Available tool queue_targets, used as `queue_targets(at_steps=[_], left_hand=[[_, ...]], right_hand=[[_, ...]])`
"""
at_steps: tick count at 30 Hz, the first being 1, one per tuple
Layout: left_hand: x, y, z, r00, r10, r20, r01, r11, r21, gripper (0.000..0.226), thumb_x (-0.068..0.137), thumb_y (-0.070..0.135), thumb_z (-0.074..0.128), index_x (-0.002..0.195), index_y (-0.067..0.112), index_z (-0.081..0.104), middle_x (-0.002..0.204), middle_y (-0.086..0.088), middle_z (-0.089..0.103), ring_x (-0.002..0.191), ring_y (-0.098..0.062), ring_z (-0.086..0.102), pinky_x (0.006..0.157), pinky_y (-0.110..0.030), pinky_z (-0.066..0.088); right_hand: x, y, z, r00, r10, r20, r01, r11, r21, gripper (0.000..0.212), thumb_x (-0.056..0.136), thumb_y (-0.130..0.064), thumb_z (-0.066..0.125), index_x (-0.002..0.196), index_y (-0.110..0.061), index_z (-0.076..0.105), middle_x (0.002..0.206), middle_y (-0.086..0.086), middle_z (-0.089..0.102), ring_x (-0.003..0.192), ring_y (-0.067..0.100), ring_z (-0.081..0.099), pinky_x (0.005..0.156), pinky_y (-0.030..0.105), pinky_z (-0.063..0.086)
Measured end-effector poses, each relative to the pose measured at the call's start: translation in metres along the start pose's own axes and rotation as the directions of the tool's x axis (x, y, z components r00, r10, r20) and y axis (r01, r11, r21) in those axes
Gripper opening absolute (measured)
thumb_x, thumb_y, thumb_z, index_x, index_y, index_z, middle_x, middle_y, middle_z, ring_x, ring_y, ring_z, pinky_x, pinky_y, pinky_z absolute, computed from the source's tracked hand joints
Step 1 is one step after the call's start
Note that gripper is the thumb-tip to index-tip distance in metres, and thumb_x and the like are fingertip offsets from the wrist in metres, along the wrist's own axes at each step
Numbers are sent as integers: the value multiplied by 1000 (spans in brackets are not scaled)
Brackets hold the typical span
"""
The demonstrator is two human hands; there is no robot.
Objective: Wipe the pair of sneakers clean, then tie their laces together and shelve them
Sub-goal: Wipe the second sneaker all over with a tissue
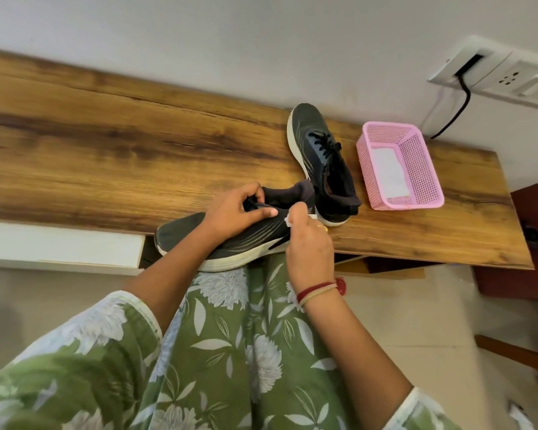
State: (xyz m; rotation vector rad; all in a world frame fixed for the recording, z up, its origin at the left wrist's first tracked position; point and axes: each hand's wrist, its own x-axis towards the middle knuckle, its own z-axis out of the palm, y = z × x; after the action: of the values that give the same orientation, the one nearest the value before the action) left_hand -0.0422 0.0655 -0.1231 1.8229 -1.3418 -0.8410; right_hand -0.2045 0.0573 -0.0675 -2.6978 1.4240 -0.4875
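Observation:
A dark sneaker with a white sole [246, 243] lies on its side at the front edge of the wooden table [106, 156], toe pointing left. My left hand [236, 212] grips its upper around the laces. My right hand [308, 243] pinches a small white wipe [289, 219] against the sneaker's side near the heel. The second dark sneaker [320, 159] stands upright on the table just behind, laces tied, toe pointing away.
A pink mesh basket [416, 181] holding white wipes sits on the table right of the second sneaker. A wall socket with a black cable [463, 97] is at the upper right. A white shelf edge [59, 243] shows below the table at left.

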Motion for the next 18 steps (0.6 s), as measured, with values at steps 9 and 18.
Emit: queue_targets(at_steps=[9,18], left_hand=[[1,-3,2,1000,-9,20,9,999,-32,44,59,74,53,75,33,48,69,9,57,63,-9,51,63,-34,41],[3,-6,1,1000,1,16,0,1000,-29,41,67,69,60,80,31,50,73,9,58,68,-13,55,63,-34,43]], right_hand=[[-20,-29,-1,969,-202,145,188,977,105,16,77,-3,35,85,-15,44,62,2,55,55,21,54,46,30,39],[6,21,-5,959,284,19,-280,927,249,20,88,-3,57,104,-4,68,107,12,63,98,26,60,83,24,40]])
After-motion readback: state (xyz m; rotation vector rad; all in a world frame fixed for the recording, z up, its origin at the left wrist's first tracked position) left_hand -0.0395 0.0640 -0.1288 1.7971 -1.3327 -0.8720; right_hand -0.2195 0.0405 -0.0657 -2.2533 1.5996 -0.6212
